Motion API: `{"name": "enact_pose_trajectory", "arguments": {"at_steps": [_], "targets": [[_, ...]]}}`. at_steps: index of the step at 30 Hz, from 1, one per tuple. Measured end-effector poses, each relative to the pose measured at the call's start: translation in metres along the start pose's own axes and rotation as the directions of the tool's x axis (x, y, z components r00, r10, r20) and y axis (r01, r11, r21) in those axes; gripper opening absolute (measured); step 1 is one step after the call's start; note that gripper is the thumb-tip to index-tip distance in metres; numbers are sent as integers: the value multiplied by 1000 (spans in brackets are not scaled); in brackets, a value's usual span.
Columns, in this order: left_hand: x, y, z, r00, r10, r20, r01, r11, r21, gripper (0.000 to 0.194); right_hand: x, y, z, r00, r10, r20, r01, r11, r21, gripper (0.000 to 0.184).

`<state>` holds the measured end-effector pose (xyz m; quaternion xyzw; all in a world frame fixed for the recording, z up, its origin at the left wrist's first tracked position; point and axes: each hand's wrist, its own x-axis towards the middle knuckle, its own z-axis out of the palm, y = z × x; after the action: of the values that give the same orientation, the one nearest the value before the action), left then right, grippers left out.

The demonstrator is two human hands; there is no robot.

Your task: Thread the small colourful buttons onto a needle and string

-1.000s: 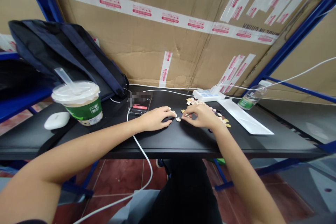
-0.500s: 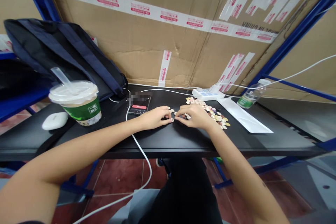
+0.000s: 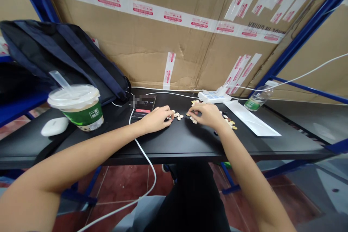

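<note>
My left hand point(image 3: 160, 119) rests low over the black tabletop, its fingers curled with a small pale button point(image 3: 169, 117) at the tips. Just right of it lies a small group of cream oval buttons point(image 3: 178, 116) with dark marks. My right hand point(image 3: 205, 115) is closed in a pinch, and a small yellowish button point(image 3: 187, 114) shows at its thumb and fingertip. Beneath and behind that hand spreads a pile of mixed cream, yellow and dark buttons point(image 3: 231, 123), partly hidden by the hand and wrist.
A phone point(image 3: 144, 108) lies behind my left wrist. Further left stand a lidded drink cup point(image 3: 84, 110) with a straw, a white case point(image 3: 55, 127) and a backpack point(image 3: 73, 54). On the right are a power strip point(image 3: 213, 97), a white packet point(image 3: 252, 119) and a bottle point(image 3: 258, 98).
My hands have moved apart: the left shifted slightly left and the right drew back toward the pile. Loose buttons between them are now more exposed.
</note>
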<state>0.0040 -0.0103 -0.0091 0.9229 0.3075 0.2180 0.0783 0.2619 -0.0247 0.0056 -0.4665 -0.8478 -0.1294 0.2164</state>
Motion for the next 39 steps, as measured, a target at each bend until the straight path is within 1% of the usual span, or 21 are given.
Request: {"name": "enact_pose_trajectory", "arguments": {"at_steps": [3, 5, 8, 11, 17, 25, 29, 31, 35, 37, 39], "targets": [[-1, 0, -1, 1000, 11, -2, -11, 1000, 16, 16, -6, 14, -3, 996, 87, -16, -88, 996, -31, 12], [-1, 2, -1, 1000, 11, -14, -10, 1000, 22, 18, -10, 19, -6, 993, 120, 5, -120, 992, -24, 14], [-1, 3, -1, 999, 18, -28, -17, 999, 29, 19, -16, 21, -12, 987, 152, 55, -153, 988, 18, 13], [-1, 4, -2, 1000, 15, -9, -14, 1000, 28, 18, -18, 19, -15, 979, 188, 76, -191, 981, 34, 11], [-2, 5, -2, 1000, 8, -2, -8, 1000, 26, 17, -18, 16, -15, 970, 216, 113, -217, 976, -7, 11], [-2, 7, -3, 1000, 29, -8, -29, 999, 24, 16, -15, 11, -13, 973, 188, 134, -188, 982, -10, 13], [-2, 8, -3, 999, 48, -8, -47, 999, 10, 16, -15, 9, -13, 976, 147, 163, -158, 986, 58, 12], [-1, 7, -3, 998, 66, -7, -66, 998, -25, 16, -14, 4, -14, 979, 103, 176, -125, 985, 118, 12], [-1, 6, 0, 993, 117, 7, -115, 984, -138, 16, -9, -14, -12, 983, -54, 178, 11, 972, 237, 13], [-1, 5, 2, 992, 126, 26, -119, 976, -183, 18, -6, -22, -10, 977, -127, 170, 80, 962, 261, 14], [0, 4, 3, 990, 126, 60, -111, 971, -212, 19, -4, -28, -8, 972, -173, 158, 126, 955, 270, 15]]}}
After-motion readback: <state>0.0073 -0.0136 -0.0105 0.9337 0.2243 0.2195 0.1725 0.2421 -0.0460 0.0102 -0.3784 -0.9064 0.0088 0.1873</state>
